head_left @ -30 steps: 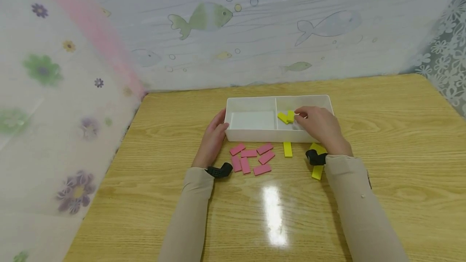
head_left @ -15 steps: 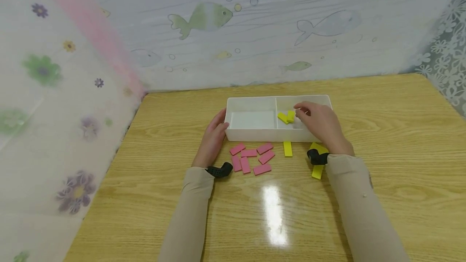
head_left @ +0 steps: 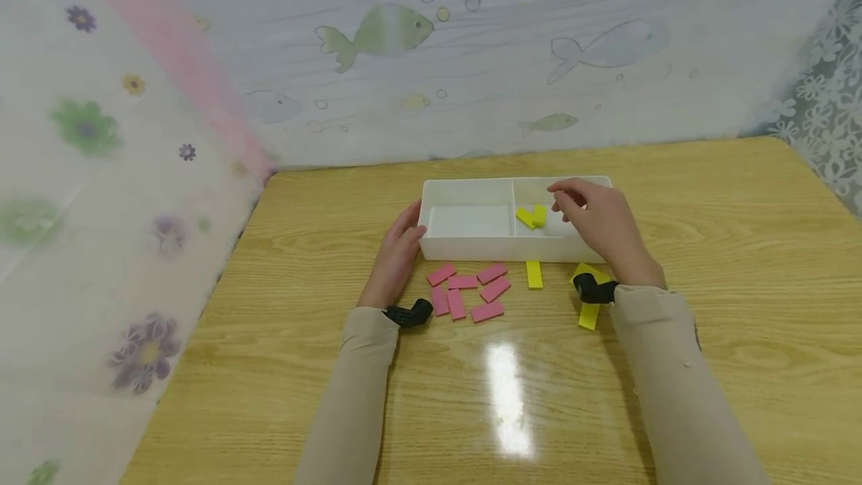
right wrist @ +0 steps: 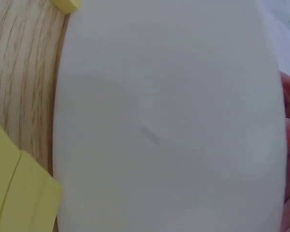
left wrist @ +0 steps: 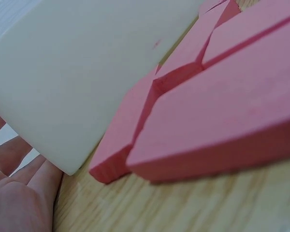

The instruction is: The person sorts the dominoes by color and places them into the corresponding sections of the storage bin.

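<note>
A white two-compartment box [head_left: 471,249] stands on the table. My left hand [head_left: 392,264] rests against its left end, the fingers lying along the wall and the thumb near the front corner. Above the right compartment hovers my right hand [head_left: 599,223], fingers loosely bent, with nothing visible between them. Yellow blocks [head_left: 539,215] lie on that compartment's floor; part of it is hidden by the hand. In front of the box, several flat pink blocks [head_left: 487,312] lie scattered. One yellow block [head_left: 534,275] touches or nearly touches the front wall, and more yellow blocks [head_left: 589,317] lie beneath my right wrist.
The left compartment [head_left: 471,221] holds nothing visible. Black wrist cameras [head_left: 411,313] sit on both wrists. The wooden table [head_left: 323,208] meets a wall covering [head_left: 377,118] printed with fish behind and flowers at the left.
My right hand has drawn up and to the right, away from the yellow blocks in the box. The left hand keeps its place; the blocks have not moved.
</note>
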`<state>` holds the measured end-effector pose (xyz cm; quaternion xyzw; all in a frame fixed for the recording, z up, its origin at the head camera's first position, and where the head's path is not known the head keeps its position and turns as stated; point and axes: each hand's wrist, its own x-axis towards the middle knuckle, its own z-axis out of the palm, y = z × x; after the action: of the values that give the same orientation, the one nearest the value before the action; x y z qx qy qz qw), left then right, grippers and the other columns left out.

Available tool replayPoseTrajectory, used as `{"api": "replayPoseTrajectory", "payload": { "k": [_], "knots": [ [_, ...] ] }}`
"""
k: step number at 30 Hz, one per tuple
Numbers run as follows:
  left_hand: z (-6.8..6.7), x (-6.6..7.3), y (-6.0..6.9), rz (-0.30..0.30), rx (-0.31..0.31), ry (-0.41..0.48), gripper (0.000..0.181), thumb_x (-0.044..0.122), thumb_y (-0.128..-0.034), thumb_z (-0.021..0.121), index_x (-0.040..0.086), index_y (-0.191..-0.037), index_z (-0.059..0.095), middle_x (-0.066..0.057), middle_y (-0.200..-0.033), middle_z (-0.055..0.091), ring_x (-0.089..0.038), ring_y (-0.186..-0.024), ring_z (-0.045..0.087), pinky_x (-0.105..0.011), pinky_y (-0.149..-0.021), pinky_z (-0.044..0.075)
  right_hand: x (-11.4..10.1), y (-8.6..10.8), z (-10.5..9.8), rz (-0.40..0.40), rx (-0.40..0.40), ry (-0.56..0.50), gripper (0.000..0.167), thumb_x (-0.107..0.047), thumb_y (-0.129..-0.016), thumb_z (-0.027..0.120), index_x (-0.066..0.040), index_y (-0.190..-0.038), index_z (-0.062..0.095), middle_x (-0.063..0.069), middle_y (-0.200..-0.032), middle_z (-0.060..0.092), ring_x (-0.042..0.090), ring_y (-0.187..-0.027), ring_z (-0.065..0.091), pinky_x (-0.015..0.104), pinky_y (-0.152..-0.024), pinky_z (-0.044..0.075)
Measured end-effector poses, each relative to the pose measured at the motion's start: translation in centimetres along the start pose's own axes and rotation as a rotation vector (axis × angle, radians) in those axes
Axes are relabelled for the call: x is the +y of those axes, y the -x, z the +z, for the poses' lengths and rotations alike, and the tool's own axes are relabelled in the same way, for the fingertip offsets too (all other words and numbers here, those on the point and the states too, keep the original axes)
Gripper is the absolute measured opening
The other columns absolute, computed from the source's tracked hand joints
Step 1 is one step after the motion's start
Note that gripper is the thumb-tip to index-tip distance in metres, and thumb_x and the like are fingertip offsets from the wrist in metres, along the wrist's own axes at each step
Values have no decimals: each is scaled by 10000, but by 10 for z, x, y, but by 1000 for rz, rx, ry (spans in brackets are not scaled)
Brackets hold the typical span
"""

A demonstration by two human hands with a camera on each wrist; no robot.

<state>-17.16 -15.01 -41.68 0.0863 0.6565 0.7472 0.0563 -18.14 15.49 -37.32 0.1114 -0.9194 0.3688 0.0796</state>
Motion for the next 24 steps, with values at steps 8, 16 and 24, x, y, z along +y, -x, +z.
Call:
{"api": "replayPoseTrajectory", "payload": {
  "k": [8, 16, 24],
  "knots": [
    [-2, -2, -1, -2, -8, 7, 517, 133, -924, 425, 104, -1412, 259, -50, -1459, 211, -213, -1320, 205, -399, -1036, 220, -7, 3, -4, 46, -50, -107, 300, -394, -917, 429, -196, -1090, 574, 14, -789, 594, 233, -613, 521, 311, -473, 440],
    [1, -3, 0, 14, -9, 21, 520, 116, -918, 420, 80, -1410, 255, -79, -1461, 201, -242, -1318, 204, -411, -1032, 224, -12, 4, -6, 61, -107, -343, 275, -386, -902, 476, -181, -1067, 558, 75, -807, 566, 313, -627, 516, 349, -471, 446],
    [-1, 0, 0, 2, 6, -41, 499, 125, -928, 410, 114, -1408, 275, -39, -1451, 237, -189, -1314, 223, -363, -1022, 253, -20, 10, -4, 42, -193, -357, 269, -373, -905, 478, -171, -1067, 549, 123, -896, 587, 286, -712, 545, 358, -545, 468]
  ]
}}
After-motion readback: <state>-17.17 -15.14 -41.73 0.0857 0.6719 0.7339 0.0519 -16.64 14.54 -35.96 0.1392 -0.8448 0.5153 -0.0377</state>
